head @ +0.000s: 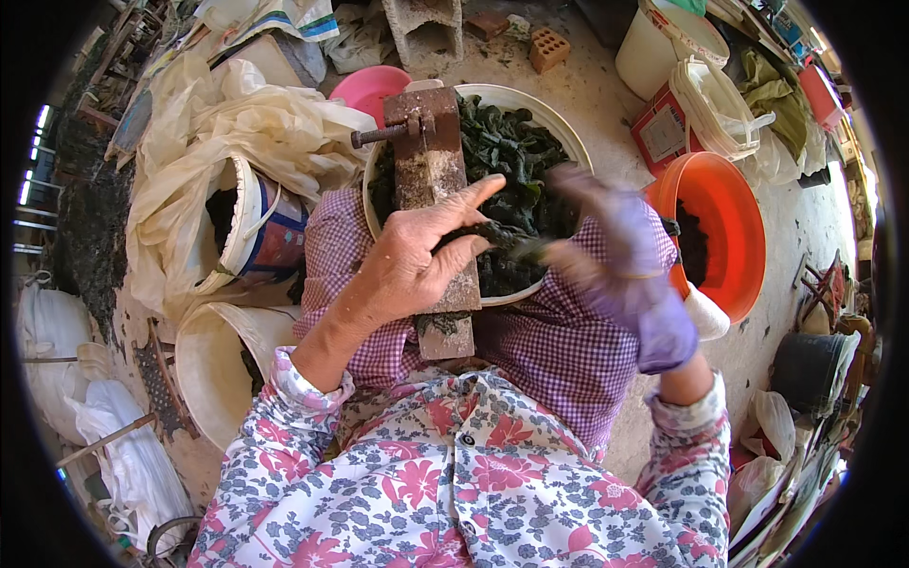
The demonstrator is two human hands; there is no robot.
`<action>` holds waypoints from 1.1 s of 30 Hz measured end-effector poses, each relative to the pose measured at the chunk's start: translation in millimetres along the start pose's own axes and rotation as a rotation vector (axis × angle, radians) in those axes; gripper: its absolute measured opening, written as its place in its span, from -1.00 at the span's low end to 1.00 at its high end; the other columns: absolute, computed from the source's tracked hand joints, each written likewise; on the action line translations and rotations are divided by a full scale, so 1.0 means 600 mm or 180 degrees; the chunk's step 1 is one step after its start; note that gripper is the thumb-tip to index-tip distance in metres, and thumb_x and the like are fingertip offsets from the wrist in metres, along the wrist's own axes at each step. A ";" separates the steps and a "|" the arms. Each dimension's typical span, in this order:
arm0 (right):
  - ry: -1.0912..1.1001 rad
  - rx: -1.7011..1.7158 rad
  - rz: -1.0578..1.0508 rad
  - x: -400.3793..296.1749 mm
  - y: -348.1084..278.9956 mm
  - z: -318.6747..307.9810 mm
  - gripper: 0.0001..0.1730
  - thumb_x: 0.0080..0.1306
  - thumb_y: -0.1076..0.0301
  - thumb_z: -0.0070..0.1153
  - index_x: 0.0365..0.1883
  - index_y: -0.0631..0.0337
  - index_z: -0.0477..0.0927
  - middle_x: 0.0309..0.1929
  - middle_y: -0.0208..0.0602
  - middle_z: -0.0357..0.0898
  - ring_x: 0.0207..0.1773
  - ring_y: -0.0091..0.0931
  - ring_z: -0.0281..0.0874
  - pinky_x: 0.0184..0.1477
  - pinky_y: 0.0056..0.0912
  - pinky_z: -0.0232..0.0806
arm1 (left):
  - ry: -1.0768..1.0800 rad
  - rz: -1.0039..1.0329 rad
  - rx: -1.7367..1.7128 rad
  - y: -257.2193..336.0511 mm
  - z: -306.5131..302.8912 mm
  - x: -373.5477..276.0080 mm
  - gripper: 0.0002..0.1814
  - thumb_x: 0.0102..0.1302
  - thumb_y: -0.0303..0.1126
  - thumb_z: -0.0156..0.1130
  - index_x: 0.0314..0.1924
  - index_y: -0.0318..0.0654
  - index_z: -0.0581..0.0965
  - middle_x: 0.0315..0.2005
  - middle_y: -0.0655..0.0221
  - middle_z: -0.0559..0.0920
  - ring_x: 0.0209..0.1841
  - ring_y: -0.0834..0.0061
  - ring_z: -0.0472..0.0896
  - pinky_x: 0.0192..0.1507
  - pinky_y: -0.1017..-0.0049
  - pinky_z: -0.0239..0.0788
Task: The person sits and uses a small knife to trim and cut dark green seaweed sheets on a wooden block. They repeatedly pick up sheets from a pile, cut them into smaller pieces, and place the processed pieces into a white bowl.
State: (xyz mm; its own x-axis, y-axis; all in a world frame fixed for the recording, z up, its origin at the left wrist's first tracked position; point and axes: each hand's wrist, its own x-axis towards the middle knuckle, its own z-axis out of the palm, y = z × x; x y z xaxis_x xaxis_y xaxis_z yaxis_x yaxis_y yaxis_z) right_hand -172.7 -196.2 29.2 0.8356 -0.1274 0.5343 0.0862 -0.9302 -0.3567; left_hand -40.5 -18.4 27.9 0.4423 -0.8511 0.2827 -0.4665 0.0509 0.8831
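Observation:
My left hand (419,255) is bare and lies over a worn wooden block (429,156) with a metal bolt through its far end. Its thumb and fingers are around one end of a dark green, wet-looking strand, perhaps seaweed (497,233). To the right, my right hand (603,227), in a purple glove with bare-looking fingertips, is blurred by motion near the strand's other end; whether it grips the strand cannot be told. Beneath both, a wide white tub (579,145) between the knees holds a heap of dark green leafy pieces (515,153).
An orange bucket (742,234) with dark matter stands right of the knee. On the left lie a tipped white-and-blue bucket (273,227), a cream bucket (206,369) and crumpled plastic sheeting (184,142). A pink basin (369,89), a concrete block (426,32) and a perforated brick (549,50) are beyond.

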 end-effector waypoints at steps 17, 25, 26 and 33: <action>-0.0897 0.0710 0.0170 -0.006 -0.031 0.054 -0.42 0.14 0.19 0.14 0.08 0.28 0.35 0.01 -0.01 0.40 -0.01 -0.19 0.39 -0.01 -0.29 0.27 | -0.0716 -0.1379 0.0022 -0.009 -0.071 -0.048 -0.81 0.13 -0.51 0.22 -0.24 -0.41 0.58 -0.56 0.34 0.63 -0.60 0.72 0.50 -0.53 0.67 0.34; -0.1169 0.2117 0.0617 -0.011 -0.074 0.090 -0.87 0.14 0.35 0.07 -0.44 0.24 0.51 -0.63 -0.08 0.44 -0.53 -0.21 0.48 -0.49 -0.25 0.30 | -0.0942 -0.0451 0.0600 -0.022 -0.078 -0.061 -0.85 0.07 -0.50 0.23 -0.34 -0.40 0.57 -0.49 0.16 0.61 -0.50 0.32 0.59 -0.43 0.47 0.39; -0.0968 0.1825 0.0328 -0.010 -0.071 0.100 -0.89 0.12 0.37 0.07 -0.45 0.23 0.50 -0.63 -0.10 0.42 -0.53 -0.22 0.48 -0.50 -0.24 0.29 | -0.0854 -0.0326 0.0789 -0.031 -0.085 -0.067 -0.87 0.06 -0.50 0.24 -0.36 -0.39 0.57 -0.51 0.17 0.60 -0.52 0.30 0.58 -0.45 0.46 0.38; 0.0053 -0.0402 -0.0770 0.074 0.001 0.159 -0.83 0.00 0.45 0.11 -0.41 0.19 0.42 -0.62 -0.29 0.28 -0.57 -0.35 0.30 -0.57 -0.31 0.17 | 0.0544 0.0723 0.2043 -0.108 -0.090 -0.010 -0.90 0.04 -0.61 0.20 -0.39 -0.41 0.49 -0.57 0.18 0.52 -0.54 0.25 0.53 -0.52 0.45 0.34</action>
State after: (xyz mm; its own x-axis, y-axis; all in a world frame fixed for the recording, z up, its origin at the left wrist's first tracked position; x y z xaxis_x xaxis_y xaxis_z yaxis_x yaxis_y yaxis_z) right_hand -84.1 -169.6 -20.3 0.7899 0.0991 0.6052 0.2130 -0.9697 -0.1193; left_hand 28.2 11.6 -11.1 0.3699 -0.7593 0.5354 -0.8984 -0.1455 0.4143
